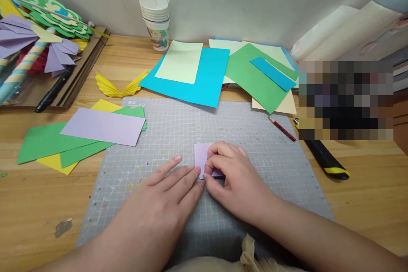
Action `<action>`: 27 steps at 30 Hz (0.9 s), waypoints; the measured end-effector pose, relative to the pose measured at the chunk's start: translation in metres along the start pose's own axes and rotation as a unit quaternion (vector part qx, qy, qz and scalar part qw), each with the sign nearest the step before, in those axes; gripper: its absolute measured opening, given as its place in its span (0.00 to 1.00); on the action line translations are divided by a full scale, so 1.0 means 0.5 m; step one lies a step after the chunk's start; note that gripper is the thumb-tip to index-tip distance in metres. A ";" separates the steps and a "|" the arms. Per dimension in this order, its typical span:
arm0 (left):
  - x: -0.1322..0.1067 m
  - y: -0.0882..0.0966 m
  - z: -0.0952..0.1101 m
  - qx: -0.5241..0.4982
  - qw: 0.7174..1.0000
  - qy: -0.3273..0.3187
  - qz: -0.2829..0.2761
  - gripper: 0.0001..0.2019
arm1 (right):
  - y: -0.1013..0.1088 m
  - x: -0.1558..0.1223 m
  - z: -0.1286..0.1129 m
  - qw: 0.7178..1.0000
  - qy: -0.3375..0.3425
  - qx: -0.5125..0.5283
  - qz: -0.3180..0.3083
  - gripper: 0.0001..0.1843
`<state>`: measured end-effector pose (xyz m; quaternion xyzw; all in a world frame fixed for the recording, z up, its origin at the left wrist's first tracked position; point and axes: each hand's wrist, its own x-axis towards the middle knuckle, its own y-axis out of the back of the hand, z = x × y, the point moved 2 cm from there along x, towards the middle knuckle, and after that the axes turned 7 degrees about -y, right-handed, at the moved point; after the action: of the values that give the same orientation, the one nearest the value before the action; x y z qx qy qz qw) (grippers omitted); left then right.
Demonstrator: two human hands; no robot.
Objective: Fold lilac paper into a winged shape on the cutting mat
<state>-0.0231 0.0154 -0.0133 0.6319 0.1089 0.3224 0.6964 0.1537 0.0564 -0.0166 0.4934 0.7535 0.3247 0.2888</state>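
"What do you see nearest us?"

"The left hand (162,193), laid flat and wide, fingers a little spread, the tips at the near left corner of a small lilac piece of paper (201,154)."

"And the right hand (236,178)?"

"Curled narrow over that same piece. Its thumb and fingertips come together at the near edge, so it looks pinched there. The hand covers much of the right side, so I can't tell how the paper lies underneath."

"Where is the piece, exactly?"

"Near the middle of the grey cutting mat (178,131), which lies on the wooden table (41,204)."

"What's around it?"

"On the right, a black-and-yellow tool (328,159) just off the mat, and a dark red pencil (282,128) on its far right part. On the left, a lilac strip (103,126) tops green strips (41,142) and yellow paper (60,165), partly over the mat."

"And further back?"

"A pleated yellow paper (121,89), bent like wings. Beside it a blue sheet (212,78) with a pale green sheet (181,61) on top, then a green sheet (255,83) carrying a blue strip (272,73)."

"Anything by the wall?"

"Stacked paper cups (157,32), upright, and a layered paper flower (59,13) on the left."
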 end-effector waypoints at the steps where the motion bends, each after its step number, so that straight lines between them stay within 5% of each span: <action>1: -0.001 0.000 0.000 0.001 1.000 -0.005 -0.001 0.17 | 0.000 0.001 -0.001 1.000 -0.001 -0.001 0.000 0.07; 27: -0.003 0.006 0.009 0.044 0.997 -0.028 -0.064 0.22 | 0.010 0.006 0.002 0.999 0.005 -0.012 -0.032 0.06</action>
<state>-0.0226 0.0106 -0.0101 0.6622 0.1437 0.2539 0.6902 0.1561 0.0610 -0.0136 0.4642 0.7662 0.3269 0.3009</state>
